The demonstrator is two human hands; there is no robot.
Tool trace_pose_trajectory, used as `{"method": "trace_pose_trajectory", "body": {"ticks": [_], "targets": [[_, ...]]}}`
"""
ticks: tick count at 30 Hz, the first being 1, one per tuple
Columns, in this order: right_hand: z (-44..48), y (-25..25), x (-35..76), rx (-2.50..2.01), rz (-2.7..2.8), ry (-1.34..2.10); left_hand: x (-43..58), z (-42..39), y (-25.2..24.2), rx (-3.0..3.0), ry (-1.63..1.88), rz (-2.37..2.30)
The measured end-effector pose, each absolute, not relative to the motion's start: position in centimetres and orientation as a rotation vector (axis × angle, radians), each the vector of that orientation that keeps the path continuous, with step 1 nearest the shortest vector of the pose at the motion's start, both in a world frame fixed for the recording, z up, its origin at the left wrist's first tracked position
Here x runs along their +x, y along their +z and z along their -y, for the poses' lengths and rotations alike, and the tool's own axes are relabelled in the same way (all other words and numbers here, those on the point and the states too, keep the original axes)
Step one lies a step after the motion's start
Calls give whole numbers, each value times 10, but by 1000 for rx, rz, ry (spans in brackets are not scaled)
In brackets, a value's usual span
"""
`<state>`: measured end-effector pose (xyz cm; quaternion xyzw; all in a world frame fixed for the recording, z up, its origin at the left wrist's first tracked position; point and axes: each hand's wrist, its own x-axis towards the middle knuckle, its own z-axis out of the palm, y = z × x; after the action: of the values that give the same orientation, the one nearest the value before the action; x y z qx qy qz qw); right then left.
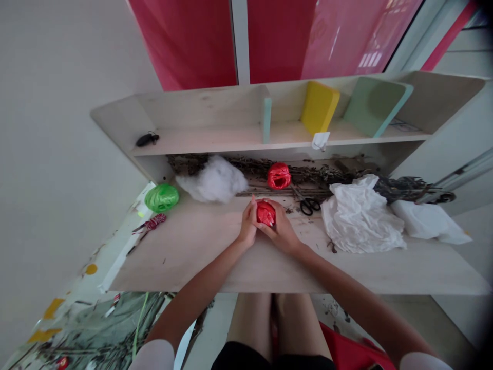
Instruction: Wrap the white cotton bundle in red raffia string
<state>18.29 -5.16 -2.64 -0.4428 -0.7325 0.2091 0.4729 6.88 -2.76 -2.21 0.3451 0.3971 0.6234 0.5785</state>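
Between my two hands, above the middle of the pale wooden desk point(200, 257), is a shiny red bundle point(266, 213). My left hand point(249, 222) presses on its left side, and my right hand point(282, 226) wraps round its right side and top. A red ball of plastic twine point(279, 176) lies just behind the hands. Black-handled scissors point(309, 205) rest to the right of it. Fluffy white stuffing point(217, 181) lies at the back left, and a green ball of twine point(162, 198) is near the desk's left edge.
Crumpled white plastic point(362, 216) covers the desk's right part, beside a white packet point(429, 221). Dried stems point(327, 173) lie along the back under a shelf point(208, 139). A patterned string bundle point(155, 221) and a thin dark tool point(137, 243) are at left.
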Motion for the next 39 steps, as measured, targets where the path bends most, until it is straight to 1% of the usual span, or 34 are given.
{"method": "trace_pose_trajectory", "body": {"ticks": [6, 9, 13, 16, 20, 28, 34, 39], "targets": [[52, -26, 186, -1023, 1821, 579, 66, 29, -20, 903, 1434, -918], [50, -27, 188, -959, 1782, 709, 65, 26, -18, 799, 1426, -882], [48, -26, 189, -988, 1616, 834, 64, 24, -15, 696, 1419, -842], [51, -24, 188, -997, 1684, 741, 66, 26, -17, 767, 1390, -862], [54, -24, 184, -1066, 1787, 591, 69, 31, -22, 835, 1443, -960], [55, -28, 186, -1016, 1823, 523, 69, 43, -17, 1260, 1568, -943], [55, -25, 182, -1038, 1744, 590, 74, 44, -14, 1256, 1573, -1065], [50, -25, 180, -1166, 1785, 483, 77, 43, -19, 1256, 1566, -1129]]}}
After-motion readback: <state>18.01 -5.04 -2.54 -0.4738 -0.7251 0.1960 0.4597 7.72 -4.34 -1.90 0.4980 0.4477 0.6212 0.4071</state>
